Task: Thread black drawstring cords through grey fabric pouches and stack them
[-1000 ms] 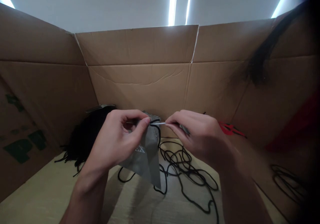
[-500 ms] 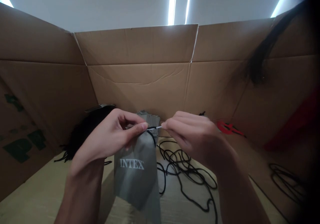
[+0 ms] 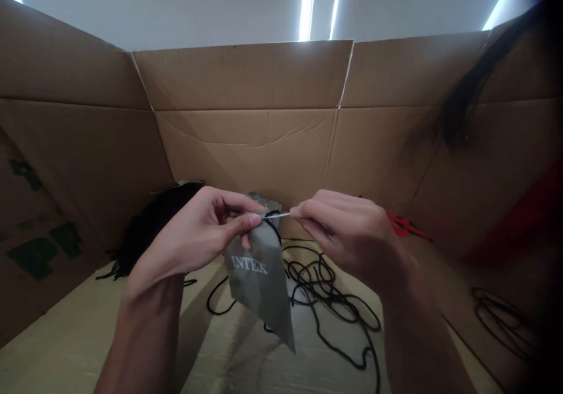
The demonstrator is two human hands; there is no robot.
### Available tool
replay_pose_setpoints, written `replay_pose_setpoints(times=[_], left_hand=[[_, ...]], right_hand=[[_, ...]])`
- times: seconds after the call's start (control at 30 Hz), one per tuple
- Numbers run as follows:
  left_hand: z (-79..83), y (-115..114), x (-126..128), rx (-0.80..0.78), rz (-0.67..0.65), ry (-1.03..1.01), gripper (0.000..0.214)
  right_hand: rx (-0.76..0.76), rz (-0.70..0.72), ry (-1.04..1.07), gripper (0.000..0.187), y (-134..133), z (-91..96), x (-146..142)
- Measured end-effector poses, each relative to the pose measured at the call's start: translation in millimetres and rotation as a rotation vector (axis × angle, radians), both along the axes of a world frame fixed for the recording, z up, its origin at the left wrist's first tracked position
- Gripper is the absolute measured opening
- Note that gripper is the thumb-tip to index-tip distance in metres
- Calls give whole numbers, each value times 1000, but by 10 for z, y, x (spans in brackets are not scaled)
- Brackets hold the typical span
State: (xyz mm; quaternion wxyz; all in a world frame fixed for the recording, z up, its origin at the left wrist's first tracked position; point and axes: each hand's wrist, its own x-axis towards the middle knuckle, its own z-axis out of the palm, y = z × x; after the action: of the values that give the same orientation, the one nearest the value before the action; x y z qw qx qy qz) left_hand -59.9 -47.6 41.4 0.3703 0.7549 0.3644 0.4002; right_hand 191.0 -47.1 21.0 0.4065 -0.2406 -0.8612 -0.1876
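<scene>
Near the centre, a grey fabric pouch (image 3: 259, 291) printed INTEX hangs tilted from my left hand (image 3: 197, 230), whose thumb and fingers pinch its top corner. My right hand (image 3: 347, 224) is closed on one end of a thin, pale needle-like rod (image 3: 280, 215). The rod's other end reaches the pouch's top edge beside my left thumb. A black cord (image 3: 275, 230) lies against that edge and runs down the pouch's right side. My right fingertips hide the rod's far end, and whether the cord is fixed to it I cannot tell.
Loose black cord (image 3: 325, 288) lies tangled on the tabletop (image 3: 246, 370). A black cord bundle (image 3: 153, 224) sits at left, and grey pieces (image 3: 273, 207) are stacked behind my hands. Red-handled scissors-like object (image 3: 407, 225) lies at right. Cardboard walls (image 3: 246, 130) enclose the table.
The pouch has swung to the right and tilted more, its lower end now narrower. My hands have risen slightly, and more of the pale rod shows between them.
</scene>
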Motion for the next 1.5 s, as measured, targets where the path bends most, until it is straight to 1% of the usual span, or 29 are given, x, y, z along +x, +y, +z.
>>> replay_pose_setpoints(times=[0.1, 0.2, 0.37, 0.5, 0.57, 0.67, 0.77, 0.87, 0.9, 0.97, 1.03, 1.1, 1.17, 1.27, 1.37, 1.43, 1.5], left_hand=[[13, 5, -42, -83, -30, 39, 25], [20, -8, -41, -102, -27, 48, 24], [11, -54, 60, -1, 63, 31, 20], [0, -67, 113, 72, 74, 47, 19], [-10, -63, 116, 105, 73, 52, 18], [-44, -60, 124, 159, 82, 41, 17], [-100, -62, 170, 208, 121, 7, 16], [-130, -60, 231, 261, 181, -24, 16], [-125, -57, 241, 257, 178, -27, 16], [-91, -47, 230, 196, 123, -14, 15], [-43, -34, 176, 78, 37, 27, 16], [-5, -20, 101, -71, -31, 78, 17], [8, -10, 41, -175, -40, 107, 21], [-13, -5, 33, -187, 5, 118, 20], [-45, 3, 100, -172, -20, 145, 15], [-56, 16, 138, -155, -21, 153, 14], [-59, 31, 143, -115, 35, 160, 17]], right_hand=[[-8, 2, -29, 20, -23, 13, 16], [0, -14, -35, 21, -50, 21, 9], [19, -69, -34, 20, -72, 15, -24], [8, -103, -34, 23, -82, -4, -37], [-20, -107, -22, 23, -86, -8, -35], [-103, -73, 39, 18, -90, 6, -30], [-179, -53, 121, 15, -95, 32, -25], [-170, -74, 145, 16, -97, 45, -9], [-146, -79, 131, 16, -97, 45, 0], [-84, -76, 78, 18, -97, 43, 17], [-37, -58, 10, 25, -102, 42, 26], [-35, -31, -55, 30, -110, 45, 16], [-58, -16, -104, 32, -117, 46, -19], [-63, -24, -147, 32, -121, 34, -115], [-57, -36, -187, 35, -121, 10, -211], [-104, -61, -188, 33, -113, 2, -221], [-177, -112, -162, 25, -92, 5, -157]])
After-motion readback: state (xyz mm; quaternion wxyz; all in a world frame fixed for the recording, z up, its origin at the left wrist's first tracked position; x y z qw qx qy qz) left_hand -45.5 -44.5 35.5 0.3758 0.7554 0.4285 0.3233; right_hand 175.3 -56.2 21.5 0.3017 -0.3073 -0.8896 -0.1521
